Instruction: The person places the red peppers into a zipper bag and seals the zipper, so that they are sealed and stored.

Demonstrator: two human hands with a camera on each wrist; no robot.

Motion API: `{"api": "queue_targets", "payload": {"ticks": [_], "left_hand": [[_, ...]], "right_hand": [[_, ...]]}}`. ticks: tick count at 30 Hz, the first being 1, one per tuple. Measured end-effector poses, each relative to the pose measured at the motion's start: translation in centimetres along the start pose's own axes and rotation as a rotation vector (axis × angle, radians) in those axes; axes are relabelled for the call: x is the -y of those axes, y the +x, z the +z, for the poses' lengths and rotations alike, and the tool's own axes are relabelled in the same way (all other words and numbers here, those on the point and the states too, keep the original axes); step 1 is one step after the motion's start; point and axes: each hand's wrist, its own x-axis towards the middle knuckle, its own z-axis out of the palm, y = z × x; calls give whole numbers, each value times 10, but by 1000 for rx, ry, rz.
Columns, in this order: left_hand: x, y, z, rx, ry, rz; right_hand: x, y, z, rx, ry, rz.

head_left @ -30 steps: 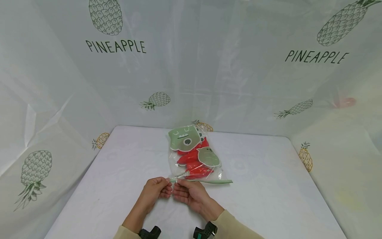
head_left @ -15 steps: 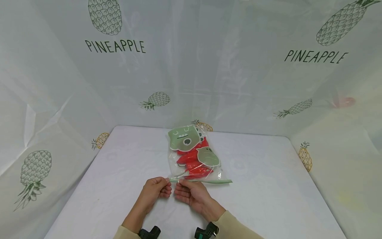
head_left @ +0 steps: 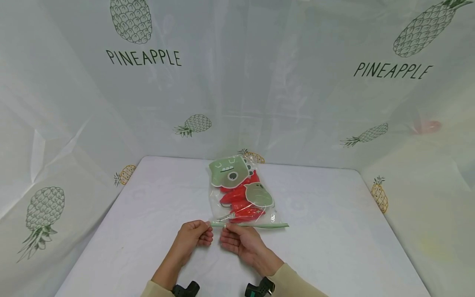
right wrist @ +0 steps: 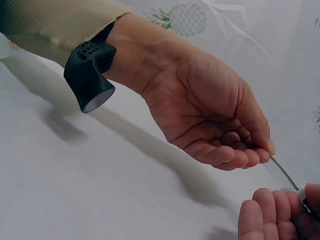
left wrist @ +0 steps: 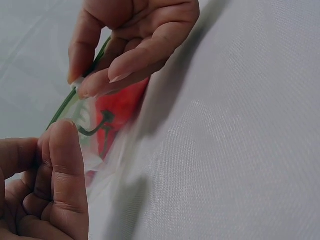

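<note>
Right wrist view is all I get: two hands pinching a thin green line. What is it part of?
Observer: The green zip strip along the near edge of a clear bag lying on the white table.
Operator: Anything inside?
Observer: Red chili peppers, seen through the plastic beneath green cartoon prints.
Operator: Where on the strip are the hands?
Observer: At its left end: the left hand pinches the corner, the right hand pinches just beside it.
</note>
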Motion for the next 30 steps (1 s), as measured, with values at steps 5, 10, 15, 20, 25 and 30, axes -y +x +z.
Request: {"api": "queue_targets", "payload": {"ticks": [5, 10, 15, 20, 25, 30], "left_hand": [[1, 0, 0, -4, 2, -4], [1, 1, -1, -10, 4, -6], [1, 1, -1, -14, 7, -3], [1, 1, -1, -17, 6, -3], [2, 0, -1, -24, 11, -5], [3, 1, -1, -29, 18, -8]], "right_hand": [[1, -2, -4, -13, -6, 1], [2, -2, -7, -18, -6, -6], [2, -1, -9, -16, -4, -16], [3, -2, -11, -20, -8, -16], [3, -4, -14, -22, -14, -9], [2, -4, -17, -29, -10, -13]]}}
